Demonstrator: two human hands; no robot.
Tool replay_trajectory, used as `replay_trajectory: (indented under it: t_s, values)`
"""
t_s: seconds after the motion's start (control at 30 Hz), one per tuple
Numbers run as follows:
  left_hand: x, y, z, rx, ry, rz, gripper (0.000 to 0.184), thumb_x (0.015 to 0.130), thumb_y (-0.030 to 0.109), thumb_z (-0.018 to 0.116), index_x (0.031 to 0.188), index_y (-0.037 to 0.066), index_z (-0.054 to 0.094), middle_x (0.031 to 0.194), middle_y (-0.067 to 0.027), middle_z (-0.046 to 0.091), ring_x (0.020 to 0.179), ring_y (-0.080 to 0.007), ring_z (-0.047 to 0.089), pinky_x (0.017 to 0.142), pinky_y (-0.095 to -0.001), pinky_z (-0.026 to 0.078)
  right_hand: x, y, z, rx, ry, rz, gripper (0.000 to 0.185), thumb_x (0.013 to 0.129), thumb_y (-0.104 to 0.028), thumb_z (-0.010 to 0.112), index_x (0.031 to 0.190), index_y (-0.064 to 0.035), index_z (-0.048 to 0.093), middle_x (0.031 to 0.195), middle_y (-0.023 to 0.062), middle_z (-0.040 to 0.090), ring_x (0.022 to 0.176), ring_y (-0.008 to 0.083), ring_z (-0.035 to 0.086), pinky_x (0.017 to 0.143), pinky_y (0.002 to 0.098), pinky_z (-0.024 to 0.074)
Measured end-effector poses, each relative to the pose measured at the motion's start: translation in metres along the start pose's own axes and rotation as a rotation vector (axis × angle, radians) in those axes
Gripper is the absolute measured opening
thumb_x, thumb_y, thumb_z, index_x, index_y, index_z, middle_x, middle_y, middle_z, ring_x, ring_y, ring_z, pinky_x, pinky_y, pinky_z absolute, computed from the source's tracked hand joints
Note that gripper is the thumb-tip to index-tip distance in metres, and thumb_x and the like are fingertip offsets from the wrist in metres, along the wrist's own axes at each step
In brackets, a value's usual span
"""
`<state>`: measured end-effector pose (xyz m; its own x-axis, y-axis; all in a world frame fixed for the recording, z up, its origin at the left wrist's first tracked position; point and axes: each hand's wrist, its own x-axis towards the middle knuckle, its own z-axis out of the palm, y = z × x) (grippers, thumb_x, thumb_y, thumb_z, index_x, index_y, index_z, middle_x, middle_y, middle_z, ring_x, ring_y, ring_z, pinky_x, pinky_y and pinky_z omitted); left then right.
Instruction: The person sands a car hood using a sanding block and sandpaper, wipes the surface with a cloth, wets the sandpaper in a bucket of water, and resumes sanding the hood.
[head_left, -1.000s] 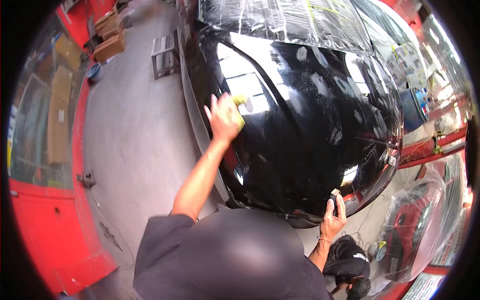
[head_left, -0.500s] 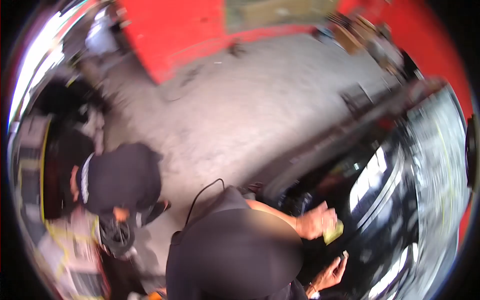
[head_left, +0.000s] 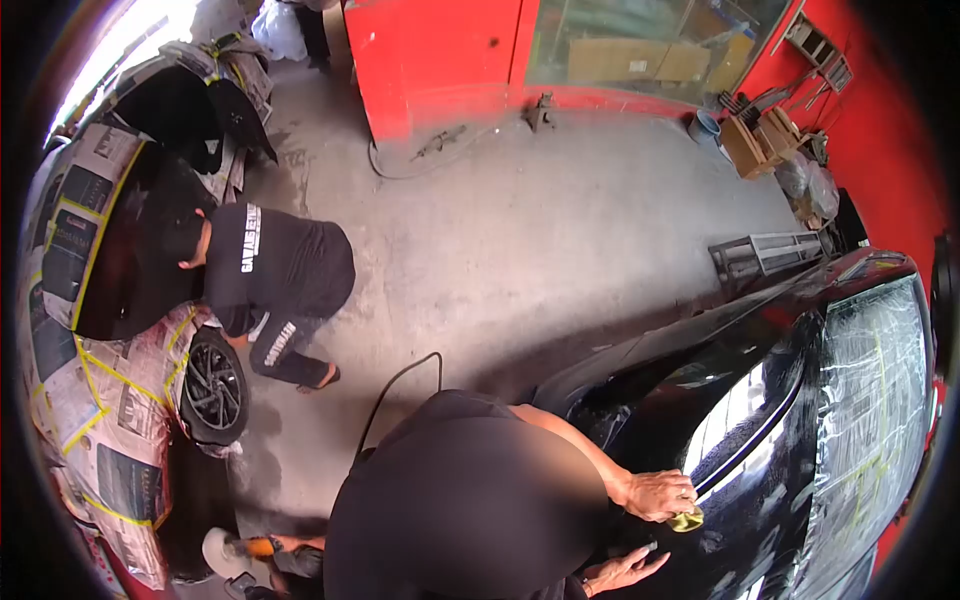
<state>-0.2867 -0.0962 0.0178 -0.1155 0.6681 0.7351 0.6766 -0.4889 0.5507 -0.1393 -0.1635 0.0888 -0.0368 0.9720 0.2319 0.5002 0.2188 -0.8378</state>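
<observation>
My left hand [head_left: 657,494] is closed on a yellow cloth [head_left: 687,520], pressed against the glossy black car panel [head_left: 735,500]. Below it in the view, my right hand [head_left: 618,571] hovers over or rests on the same panel; I cannot tell which. Its thumb and forefinger close around a small pale piece, too small to name. Pale smears mark the panel near the plastic film [head_left: 870,400] that covers the car's glass area. A large dark, blurred shape [head_left: 450,510] hides my upper arms and part of the car.
A co-worker [head_left: 290,260] bends beside a wheel [head_left: 212,387] of a paper-masked car [head_left: 130,400]. At lower left, another person's hand grips an orange power tool [head_left: 262,547]. A black hose [head_left: 400,375] rises beside me. Cardboard boxes [head_left: 760,140] and a metal frame [head_left: 765,255] stand farther off.
The view has swung and sharpened, showing more of the red wall. Both hands sit lower in the picture. My left hand still grips the cloth on the panel. The co-worker stays bent by the wheel.
</observation>
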Motion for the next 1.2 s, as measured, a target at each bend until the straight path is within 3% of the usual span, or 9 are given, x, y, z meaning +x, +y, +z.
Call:
replay_trajectory:
  t_s: [0.1, 0.17, 0.27, 0.3, 0.47, 0.63, 0.83, 0.97, 1.2]
  values:
    - [0.013, 0.002, 0.027, -0.107, 0.109, -0.003, 0.033, 0.087, 0.022, 0.063, 0.112, 0.001, 0.062, 0.111, -0.0156, 0.061, 0.108, -0.0308, 0.057, 0.092, -0.0419, 0.046, 0.003, 0.055, 0.006, 0.085, 0.021, -0.057, 0.042, 0.104, -0.027, 0.054, 0.136, 0.0003, 0.053, 0.123, 0.0212, 0.063, 0.101, 0.0337, 0.064, 0.087, 0.0447, 0.0532]
    - [0.023, 0.044, -0.015, -0.525, -0.044, -0.527, 0.031, 0.089, 0.021, 0.059, 0.109, -0.003, 0.061, 0.109, -0.0188, 0.06, 0.108, -0.0335, 0.057, 0.092, -0.0433, 0.046, 0.005, 0.062, 0.007, 0.391, -0.106, 0.18, 0.049, 0.104, -0.036, 0.049, 0.143, -0.0044, 0.047, 0.128, 0.0168, 0.06, 0.104, 0.0278, 0.061, 0.089, 0.0393, 0.0508]
    - [-0.006, 0.065, -0.011, -0.511, -0.004, -0.302, 0.025, 0.088, 0.017, 0.057, 0.104, -0.001, 0.06, 0.113, -0.0196, 0.06, 0.111, -0.0361, 0.057, 0.094, -0.0453, 0.046, 0.001, 0.084, -0.008, 0.853, -0.197, 0.548, 0.061, 0.105, -0.048, 0.042, 0.153, -0.0115, 0.038, 0.135, 0.0102, 0.055, 0.108, 0.019, 0.057, 0.091, 0.0311, 0.0473]
    - [-0.02, 0.084, -0.02, -0.605, -0.03, -0.325, 0.026, 0.088, 0.019, 0.058, 0.106, 0.0, 0.06, 0.117, -0.0193, 0.059, 0.116, -0.036, 0.055, 0.095, -0.0451, 0.045, -0.001, 0.129, -0.004, 0.738, -0.375, 0.322, 0.068, 0.104, -0.058, 0.037, 0.153, -0.0106, 0.035, 0.148, 0.0111, 0.045, 0.133, 0.0269, 0.048, 0.109, 0.0418, 0.0412]
    - [-0.043, 0.102, -0.055, -0.321, -0.482, -0.123, 0.081, 0.09, 0.05, 0.061, 0.145, -0.006, 0.041, 0.149, -0.0265, 0.041, 0.142, -0.0446, 0.033, 0.115, -0.0552, 0.026, -0.103, 0.052, 0.005, 1.107, -0.046, 0.584, 0.081, 0.098, -0.068, 0.042, 0.154, -0.0113, 0.031, 0.154, 0.0081, 0.04, 0.14, 0.0253, 0.041, 0.115, 0.0437, 0.0394]
    - [-0.05, 0.105, -0.045, -0.633, -1.062, -0.036, 0.101, 0.096, 0.063, 0.052, 0.155, -0.01, 0.016, 0.159, -0.0325, 0.024, 0.15, -0.0438, 0.021, 0.123, -0.0464, 0.015, -0.141, 0.052, -0.005, 1.278, 0.149, 0.542, 0.056, 0.098, -0.035, 0.056, 0.145, -0.0062, 0.045, 0.14, 0.0083, 0.055, 0.126, 0.0237, 0.057, 0.107, 0.0409, 0.0483]
    - [-0.115, 0.11, -0.05, -0.797, -1.12, -0.534, 0.078, 0.1, 0.042, 0.058, 0.155, -0.004, 0.026, 0.156, -0.0267, 0.036, 0.146, -0.0337, 0.037, 0.119, -0.0403, 0.03, -0.212, 0.055, -0.049, 1.316, 0.273, 0.384, 0.083, 0.082, -0.063, 0.072, 0.137, -0.0041, 0.053, 0.125, 0.0084, 0.064, 0.108, 0.0193, 0.066, 0.09, 0.0363, 0.0574]
    - [-0.157, 0.124, -0.031, -0.58, -2.046, -0.099, 0.08, 0.098, 0.057, 0.054, 0.152, 0.0, 0.038, 0.157, -0.0181, 0.039, 0.146, -0.0291, 0.037, 0.12, -0.0378, 0.03, -0.247, 0.099, -0.107, 1.353, 0.381, 0.357, 0.066, 0.091, -0.055, 0.065, 0.133, -0.0049, 0.056, 0.12, 0.0084, 0.066, 0.103, 0.0195, 0.068, 0.085, 0.0361, 0.0586]
    - [-0.244, 0.202, 0.041, -0.995, -2.296, -0.659, 0.051, 0.108, 0.035, 0.044, 0.149, 0.005, 0.048, 0.158, -0.0076, 0.041, 0.146, -0.019, 0.034, 0.121, -0.0328, 0.024, -0.336, 0.178, -0.248, 1.258, 0.708, 0.537, 0.043, 0.1, -0.037, 0.054, 0.13, -0.0067, 0.059, 0.114, 0.0071, 0.07, 0.098, 0.02, 0.07, 0.084, 0.0367, 0.0592]
